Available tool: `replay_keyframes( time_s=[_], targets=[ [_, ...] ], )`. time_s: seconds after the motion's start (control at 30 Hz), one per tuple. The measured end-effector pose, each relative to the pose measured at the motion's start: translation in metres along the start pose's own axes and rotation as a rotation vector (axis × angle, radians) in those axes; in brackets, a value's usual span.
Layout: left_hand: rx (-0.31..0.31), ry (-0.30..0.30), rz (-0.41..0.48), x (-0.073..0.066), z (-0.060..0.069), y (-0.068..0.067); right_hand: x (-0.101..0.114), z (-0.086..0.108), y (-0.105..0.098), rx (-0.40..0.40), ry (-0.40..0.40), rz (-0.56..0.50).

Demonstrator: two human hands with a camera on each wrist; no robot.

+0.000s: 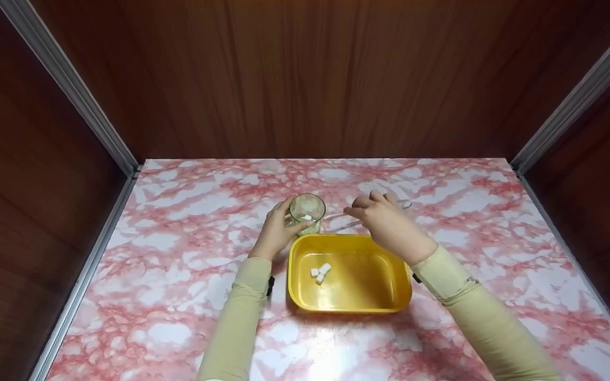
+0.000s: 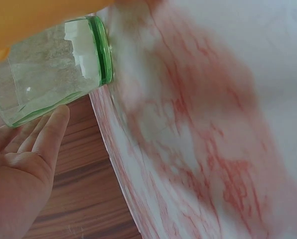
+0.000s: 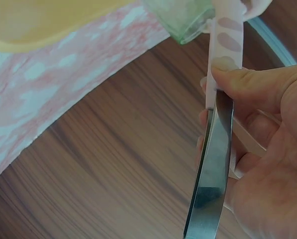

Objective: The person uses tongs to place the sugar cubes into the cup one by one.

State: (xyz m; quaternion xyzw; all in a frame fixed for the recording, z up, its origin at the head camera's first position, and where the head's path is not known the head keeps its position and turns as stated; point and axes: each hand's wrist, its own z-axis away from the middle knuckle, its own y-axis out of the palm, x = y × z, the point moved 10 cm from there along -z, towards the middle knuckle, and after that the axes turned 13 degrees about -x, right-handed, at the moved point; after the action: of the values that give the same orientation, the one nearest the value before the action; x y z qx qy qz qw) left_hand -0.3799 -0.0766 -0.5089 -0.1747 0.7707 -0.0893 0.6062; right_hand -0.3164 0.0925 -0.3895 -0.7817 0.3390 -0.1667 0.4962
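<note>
Tongs (image 3: pixel 208 174) are pointing lengthwise left, toward the glass (image 1: pixel 309 203) near the tub (image 1: pixel 368 283). Your right hand (image 1: pixel 389 225) is pinching the tongs, while your left hand (image 1: pixel 277 232), nearer to the glass, is gripping it.

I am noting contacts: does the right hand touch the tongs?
Touching. The right wrist view shows the right hand holding the tongs, its thumb against their pale part.

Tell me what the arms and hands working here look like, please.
They are a person's, not a machine's. The left sleeve and right sleeve are long and pale yellow-green, with some folds in the cloth. A small black object shows at the left cuff, another at the right. The left hand and right hand wear no gloves.
</note>
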Motion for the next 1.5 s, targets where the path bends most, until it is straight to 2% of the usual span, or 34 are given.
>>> replay_keyframes(
  time_s=[1.0,1.5],
  targets=[
    [-0.004,0.001,-0.02,0.001,0.001,-0.003,0.022,0.036,0.035,0.045,-0.066,-0.033],
    [0.009,-0.01,-0.007,0.002,0.002,0.0,0.029,0.044,0.052,0.123,-0.076,-0.054]
  ],
)
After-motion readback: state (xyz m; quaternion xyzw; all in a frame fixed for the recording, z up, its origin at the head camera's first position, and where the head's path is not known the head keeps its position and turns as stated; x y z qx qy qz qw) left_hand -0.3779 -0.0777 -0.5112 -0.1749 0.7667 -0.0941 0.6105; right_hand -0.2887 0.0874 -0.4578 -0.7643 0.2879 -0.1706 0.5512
